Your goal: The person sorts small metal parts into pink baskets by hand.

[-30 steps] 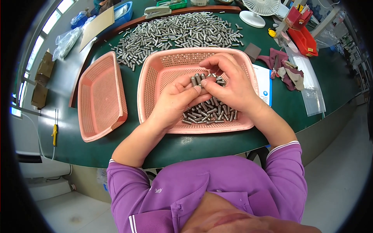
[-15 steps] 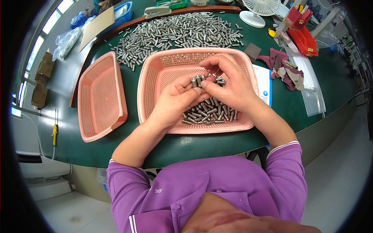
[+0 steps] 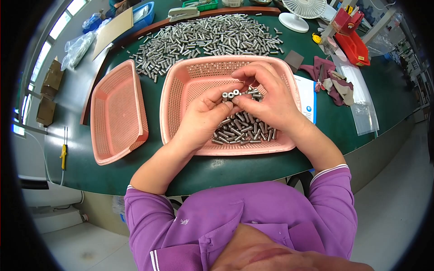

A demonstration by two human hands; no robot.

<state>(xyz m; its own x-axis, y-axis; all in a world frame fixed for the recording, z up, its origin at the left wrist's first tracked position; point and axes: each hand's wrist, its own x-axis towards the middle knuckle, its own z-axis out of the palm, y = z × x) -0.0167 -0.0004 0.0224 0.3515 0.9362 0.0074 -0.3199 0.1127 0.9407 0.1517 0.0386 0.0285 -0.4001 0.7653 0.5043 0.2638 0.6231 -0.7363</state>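
Above a pink perforated basket (image 3: 181, 67), my two hands meet around three small metal cylinders (image 3: 231, 95), whose ring-shaped ends face up toward me. My left hand (image 3: 205, 110) is closed on them, thumb along the near side. Thumb and fingers of my right hand (image 3: 271, 97) grip the same cylinders from the right, its index finger arched over. Below the hands, many loose metal cylinders (image 3: 244, 128) lie in the basket's right part; my right hand hides some of them.
A large heap of metal cylinders (image 3: 212, 36) covers the table's far side. Another pink basket (image 3: 117, 117) stands at left. A yellow-handled tool (image 3: 63, 157) lies at the left edge. To the right are cloths (image 3: 337, 83), a red bin (image 3: 352, 47) and a white fan (image 3: 296, 20).
The cylinders in my fingers have tilted, so their hollow ends now face me instead of their sides. Both hands stay almost in place; the baskets have not moved.
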